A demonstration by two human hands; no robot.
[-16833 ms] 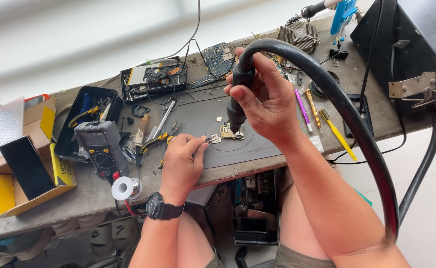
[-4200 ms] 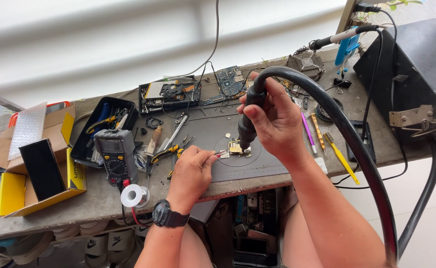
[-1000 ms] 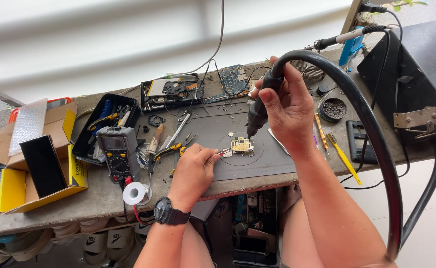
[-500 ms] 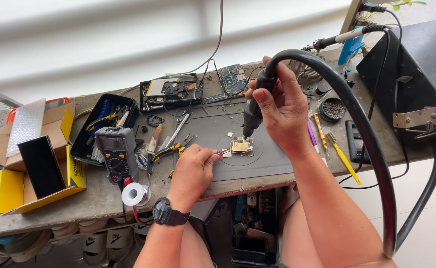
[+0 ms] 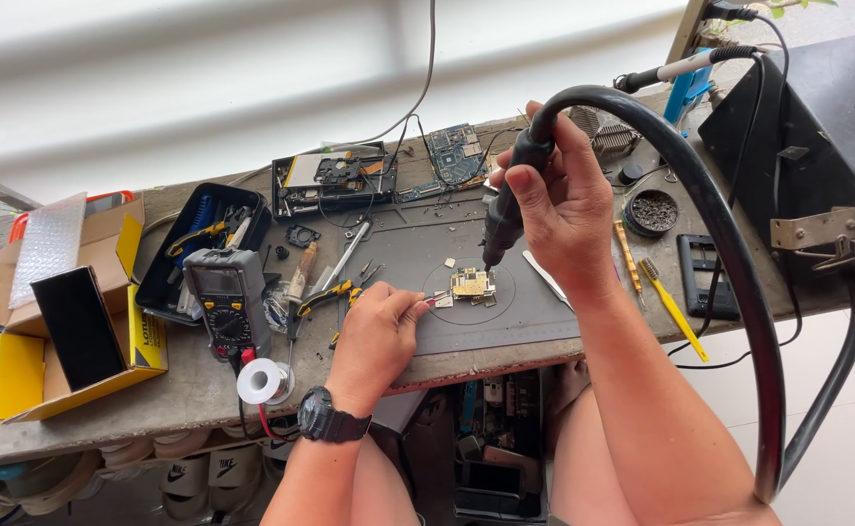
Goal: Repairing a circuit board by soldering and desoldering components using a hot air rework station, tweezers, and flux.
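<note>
A gold-coloured circuit board (image 5: 472,283) lies on a dark grey mat (image 5: 491,292), under a black nozzle tool (image 5: 501,224) with a thick black hose (image 5: 729,253). A grey-and-black multimeter (image 5: 228,302), a yellow cardboard box (image 5: 67,341) and a yellow-handled brush (image 5: 673,307) sit on the worn grey-brown counter (image 5: 184,390). The wristwatch (image 5: 330,421) is black.

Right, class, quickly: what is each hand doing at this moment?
Left hand: closed on tweezers that reach the small circuit board.
Right hand: closed around the black hot-air handpiece, nozzle pointed down above the board.
</note>
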